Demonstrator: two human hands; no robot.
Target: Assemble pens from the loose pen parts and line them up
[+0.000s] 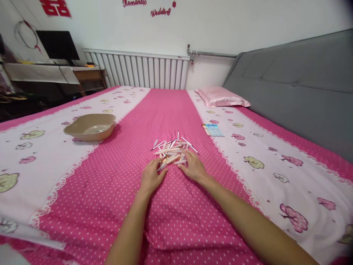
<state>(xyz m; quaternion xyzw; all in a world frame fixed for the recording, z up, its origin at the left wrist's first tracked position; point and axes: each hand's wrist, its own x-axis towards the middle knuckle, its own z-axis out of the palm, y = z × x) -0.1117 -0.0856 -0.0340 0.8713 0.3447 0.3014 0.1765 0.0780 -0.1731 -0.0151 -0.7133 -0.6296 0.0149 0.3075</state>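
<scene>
A loose pile of pen parts point(172, 150), with pale pink and cream barrels, caps and thin white refills, lies on the pink dotted bedspread point(171, 213). At its near left edge is my left hand point(151, 177), thumb and fingers apart, the fingertips against the outer pieces. My right hand point(193, 167) curves around the near right side, its thumb spread from the fingers, which partly cover some pieces. Neither hand visibly grips a piece. To the right of the pile, a row of blue pens point(214, 130) lies side by side, with orange-toned ones at its left end.
A beige plastic basin point(92, 129) with something small inside sits on the bed at left. A pink pillow point(220, 97) lies at the far right, near the grey headboard point(298, 81). Beyond the bed are a white radiator point(140, 70) and a desk with a monitor point(58, 46).
</scene>
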